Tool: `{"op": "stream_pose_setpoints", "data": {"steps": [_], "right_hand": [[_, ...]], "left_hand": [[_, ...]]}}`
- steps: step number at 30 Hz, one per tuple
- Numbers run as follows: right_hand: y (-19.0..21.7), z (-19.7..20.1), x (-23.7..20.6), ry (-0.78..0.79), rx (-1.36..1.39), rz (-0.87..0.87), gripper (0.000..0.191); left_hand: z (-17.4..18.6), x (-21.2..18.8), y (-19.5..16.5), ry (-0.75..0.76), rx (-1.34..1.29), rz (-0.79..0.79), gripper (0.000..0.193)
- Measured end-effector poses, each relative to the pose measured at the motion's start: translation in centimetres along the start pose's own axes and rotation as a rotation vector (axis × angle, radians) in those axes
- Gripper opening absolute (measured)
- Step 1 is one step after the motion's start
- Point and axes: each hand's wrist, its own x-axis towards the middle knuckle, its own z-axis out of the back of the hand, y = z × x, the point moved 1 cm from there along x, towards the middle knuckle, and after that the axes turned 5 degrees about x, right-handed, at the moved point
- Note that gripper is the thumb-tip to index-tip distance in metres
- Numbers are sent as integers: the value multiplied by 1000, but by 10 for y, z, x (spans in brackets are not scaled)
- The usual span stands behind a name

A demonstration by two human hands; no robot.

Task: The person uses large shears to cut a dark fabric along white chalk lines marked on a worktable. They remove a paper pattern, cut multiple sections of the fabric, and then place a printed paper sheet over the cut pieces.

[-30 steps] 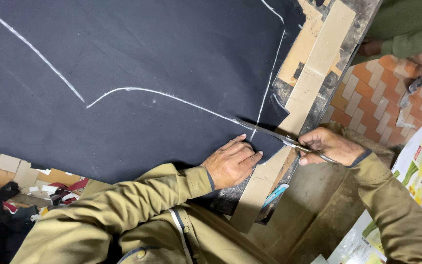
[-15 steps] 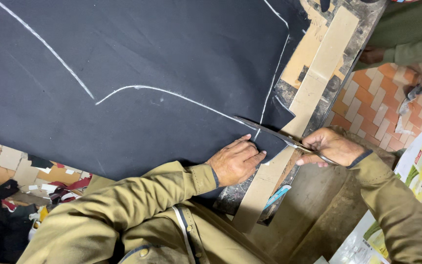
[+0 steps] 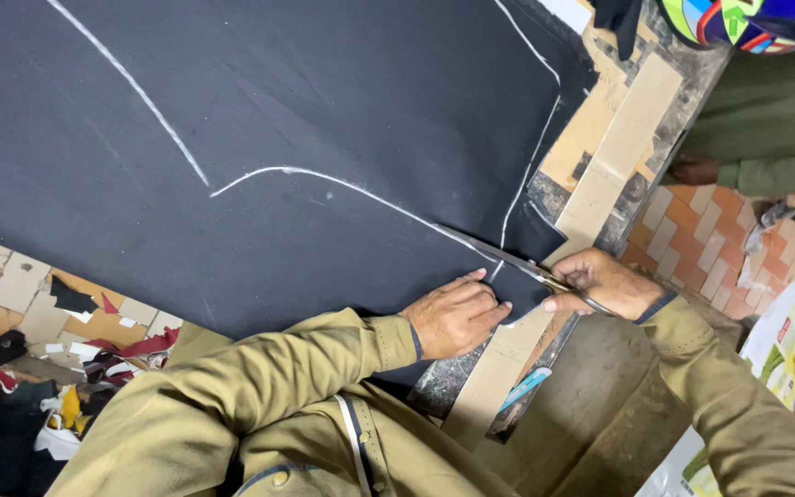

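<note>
A large black cloth (image 3: 305,120) with white chalk lines lies spread over a worn table (image 3: 618,156). My left hand (image 3: 455,315) presses flat on the cloth near its lower corner, fingers spread. My right hand (image 3: 600,281) grips a pair of scissors (image 3: 508,262), whose blades lie along the chalk line (image 3: 361,191) and into the cloth's edge. Both arms wear olive sleeves.
Cloth scraps (image 3: 94,354) of several colours lie on the tiled floor at lower left. Another person's foot and olive trouser leg (image 3: 766,138) stand at the right by the table's end. Printed papers (image 3: 789,345) lie on the floor at right.
The view has shifted slightly. The scissors have advanced a little further along the chalk line, and my left hand stays pressed on the cloth.
</note>
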Motion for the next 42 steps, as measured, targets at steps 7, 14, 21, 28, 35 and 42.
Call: {"op": "stream_pose_setpoints", "data": {"steps": [7,14,21,28,35,42], "right_hand": [[20,-8,9,23,-4,-24,20],[31,-12,1,-31,-7,-139,26],[45,-12,13,10,-78,-65,22],[56,-19,28,-16,-71,-19,26],[53,-19,28,-35,-88,-50,34],[68,-22,39,0,-168,20,27]], "left_hand": [[-2,1,1,-61,19,-26,37],[-7,-1,2,-51,42,-16,36],[-9,-2,1,-75,75,-45,31],[-12,-4,0,-79,121,-85,31],[-18,-6,1,-82,151,-96,35],[-21,-7,2,-74,166,-102,38]]}}
